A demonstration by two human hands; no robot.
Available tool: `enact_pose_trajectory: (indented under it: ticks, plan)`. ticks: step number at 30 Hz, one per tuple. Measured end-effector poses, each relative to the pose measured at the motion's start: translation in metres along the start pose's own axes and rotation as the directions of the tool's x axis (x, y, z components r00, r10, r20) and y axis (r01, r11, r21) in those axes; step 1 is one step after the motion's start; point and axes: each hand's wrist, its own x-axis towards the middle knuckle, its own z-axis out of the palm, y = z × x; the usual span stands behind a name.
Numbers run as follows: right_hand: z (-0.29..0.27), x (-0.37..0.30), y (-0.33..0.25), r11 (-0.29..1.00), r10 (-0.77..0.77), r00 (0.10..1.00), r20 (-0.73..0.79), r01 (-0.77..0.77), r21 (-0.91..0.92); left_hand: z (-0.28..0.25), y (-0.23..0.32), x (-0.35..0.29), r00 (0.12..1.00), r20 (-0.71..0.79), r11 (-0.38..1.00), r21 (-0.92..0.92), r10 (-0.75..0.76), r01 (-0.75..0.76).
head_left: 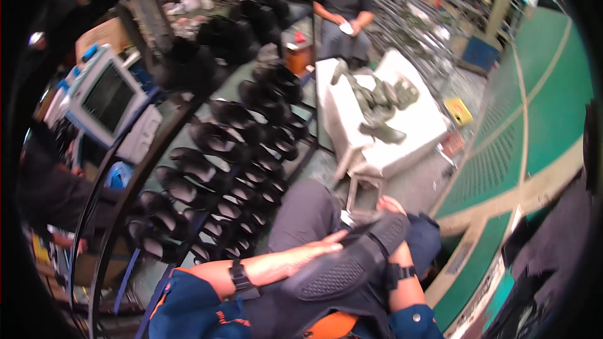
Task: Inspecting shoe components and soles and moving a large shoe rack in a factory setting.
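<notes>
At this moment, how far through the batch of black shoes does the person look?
Done, apparently: rows of black shoes fill the rack at left. In hand: one black shoe, sole up on the lap, left hand resting on it, right hand at its far end. Left: grey-green pieces piled on the white table, though their part is unclear.
</notes>
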Motion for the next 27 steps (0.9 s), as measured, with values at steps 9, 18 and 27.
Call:
enact_pose_trajectory:
  ticks: [9,18,27]
  plan:
    - [-0.072,-0.063,-0.013,0.773,0.563,0.814,0.141,-0.58,0.257,-0.05,-0.016,-0.005,0.886,0.015,0.881,0.095,0.463,-0.463]
    - [0.035,-0.065,-0.048,0.477,0.411,0.733,0.543,-0.68,0.557,-0.048,0.036,-0.03,0.713,0.157,0.714,-0.348,0.683,-0.607]
    - [0.055,0.037,-0.095,0.598,0.624,0.748,0.227,-0.644,0.478,-0.09,-0.012,-0.097,0.635,-0.022,0.635,-0.012,0.772,-0.772]
